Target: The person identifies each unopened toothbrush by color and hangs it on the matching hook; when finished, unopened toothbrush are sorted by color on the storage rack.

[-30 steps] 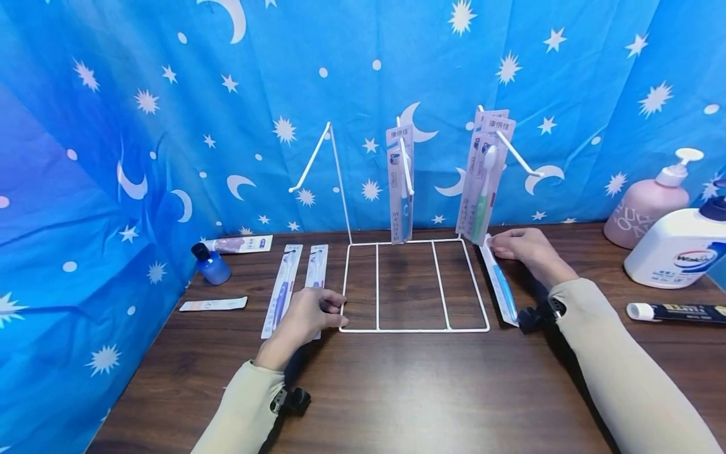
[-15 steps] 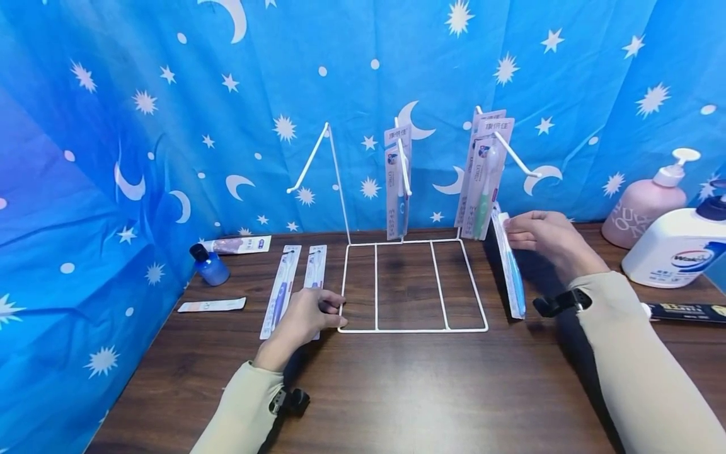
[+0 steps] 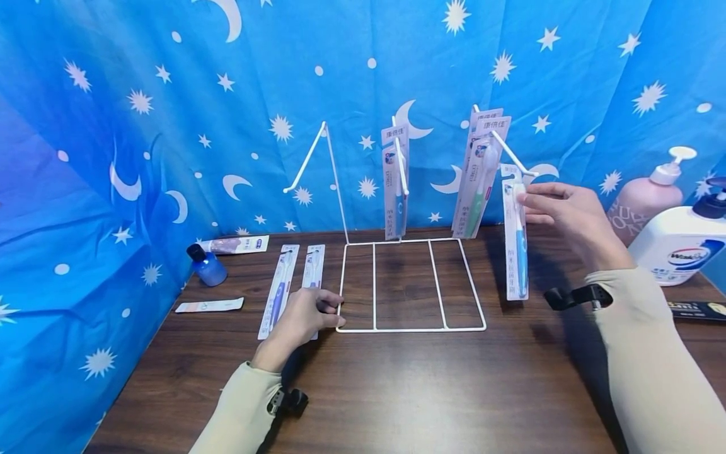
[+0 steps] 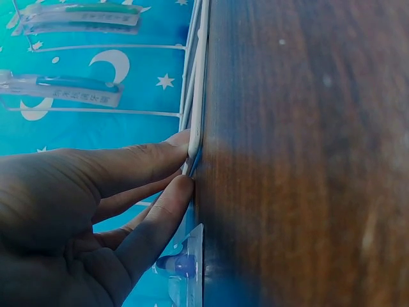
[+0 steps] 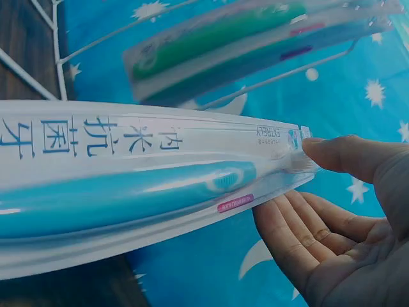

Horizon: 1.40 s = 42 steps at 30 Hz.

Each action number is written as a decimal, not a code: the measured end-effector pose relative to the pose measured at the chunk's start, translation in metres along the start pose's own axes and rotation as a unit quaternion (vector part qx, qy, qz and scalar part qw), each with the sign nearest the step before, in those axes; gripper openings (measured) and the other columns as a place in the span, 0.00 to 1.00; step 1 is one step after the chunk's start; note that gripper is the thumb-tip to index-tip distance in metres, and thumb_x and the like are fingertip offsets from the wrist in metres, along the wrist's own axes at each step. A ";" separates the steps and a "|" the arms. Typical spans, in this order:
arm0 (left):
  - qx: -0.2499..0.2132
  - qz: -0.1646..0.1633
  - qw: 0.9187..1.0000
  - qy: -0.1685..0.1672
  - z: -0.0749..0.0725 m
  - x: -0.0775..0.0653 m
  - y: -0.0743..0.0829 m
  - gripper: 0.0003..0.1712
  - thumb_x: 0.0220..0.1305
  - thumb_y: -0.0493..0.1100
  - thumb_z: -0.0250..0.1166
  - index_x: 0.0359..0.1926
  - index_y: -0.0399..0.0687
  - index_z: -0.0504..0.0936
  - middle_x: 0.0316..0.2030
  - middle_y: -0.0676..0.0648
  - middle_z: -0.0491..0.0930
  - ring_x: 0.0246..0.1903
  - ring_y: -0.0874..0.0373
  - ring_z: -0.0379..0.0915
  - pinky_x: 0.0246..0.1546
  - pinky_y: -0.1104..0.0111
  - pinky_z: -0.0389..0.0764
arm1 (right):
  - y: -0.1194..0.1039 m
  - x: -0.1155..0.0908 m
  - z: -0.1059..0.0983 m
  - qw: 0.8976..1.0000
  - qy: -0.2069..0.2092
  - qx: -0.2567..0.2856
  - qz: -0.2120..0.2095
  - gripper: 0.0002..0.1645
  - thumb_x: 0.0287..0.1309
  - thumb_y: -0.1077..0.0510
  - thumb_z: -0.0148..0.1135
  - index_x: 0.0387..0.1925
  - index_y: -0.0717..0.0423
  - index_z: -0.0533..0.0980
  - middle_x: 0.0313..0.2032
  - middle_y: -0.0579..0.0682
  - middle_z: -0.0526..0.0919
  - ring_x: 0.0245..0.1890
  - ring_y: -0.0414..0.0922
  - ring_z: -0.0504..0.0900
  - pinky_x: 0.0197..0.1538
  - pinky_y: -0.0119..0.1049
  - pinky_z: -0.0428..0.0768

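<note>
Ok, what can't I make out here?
Head: left hand hides most of the handle of the flat brush nearest it.
Head: right sleeve and frame edge cut off both ends of black tube.
Head: right hand and white bottle partly hide pink bottle.
Right wrist: left edge cuts off handle end of held brush.

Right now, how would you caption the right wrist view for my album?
Right hand pinching a blister-packed blue toothbrush, with packaged toothbrushes hung on a white wire rack behind.

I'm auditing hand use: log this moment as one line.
right hand: pinches blue toothbrush pack, raised; left hand: holds rack by corner; left hook: bare; middle hook: loaded; right hook: loaded
</note>
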<state>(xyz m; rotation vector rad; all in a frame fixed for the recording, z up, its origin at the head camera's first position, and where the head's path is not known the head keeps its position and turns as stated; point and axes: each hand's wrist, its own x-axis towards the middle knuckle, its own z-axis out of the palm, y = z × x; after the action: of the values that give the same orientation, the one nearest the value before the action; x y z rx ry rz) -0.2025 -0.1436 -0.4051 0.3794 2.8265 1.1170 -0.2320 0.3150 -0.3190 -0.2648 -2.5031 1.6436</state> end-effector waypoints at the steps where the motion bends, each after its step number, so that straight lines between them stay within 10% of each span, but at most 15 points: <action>1: 0.000 -0.001 1.000 0.000 0.000 0.000 0.000 0.18 0.45 0.36 0.78 0.41 0.45 0.87 0.28 0.51 0.81 0.29 0.60 0.75 0.28 0.68 0.75 | -0.003 -0.002 -0.001 1.000 0.002 0.009 -0.006 0.44 0.51 0.35 0.67 0.63 0.56 0.71 0.51 0.44 0.78 0.45 0.35 0.80 0.46 0.25 0.75; 10: 0.005 -0.007 1.000 -0.002 0.000 0.000 0.000 0.18 0.46 0.36 0.78 0.42 0.46 0.87 0.30 0.51 0.81 0.30 0.59 0.74 0.27 0.69 0.75 | -0.026 -0.017 -0.004 0.992 0.022 0.111 -0.058 0.32 0.51 0.49 0.74 0.56 0.57 0.76 0.41 0.41 0.84 0.38 0.36 0.83 0.39 0.24 0.77; 35: -0.002 -0.009 1.000 -0.003 -0.001 0.000 -0.001 0.18 0.46 0.36 0.78 0.42 0.46 0.87 0.30 0.52 0.81 0.30 0.59 0.74 0.27 0.68 0.75 | -0.072 -0.069 -0.013 0.974 0.141 0.070 -0.163 0.26 0.53 0.55 0.72 0.55 0.54 0.79 0.42 0.45 0.84 0.41 0.39 0.81 0.42 0.20 0.74; 42: -0.006 -0.005 1.000 -0.003 -0.001 -0.002 -0.001 0.18 0.46 0.37 0.78 0.42 0.45 0.87 0.30 0.52 0.81 0.30 0.59 0.74 0.27 0.68 0.76 | -0.088 -0.092 -0.017 0.945 0.133 0.188 -0.232 0.24 0.53 0.67 0.70 0.54 0.64 0.78 0.44 0.50 0.84 0.41 0.42 0.82 0.44 0.21 0.75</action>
<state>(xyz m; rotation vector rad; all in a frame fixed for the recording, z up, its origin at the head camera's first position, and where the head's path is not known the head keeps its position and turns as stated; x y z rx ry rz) -0.2012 -0.1456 -0.4055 0.3657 2.8119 1.1285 -0.1446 0.2761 -0.2332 0.1301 -1.8258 1.6959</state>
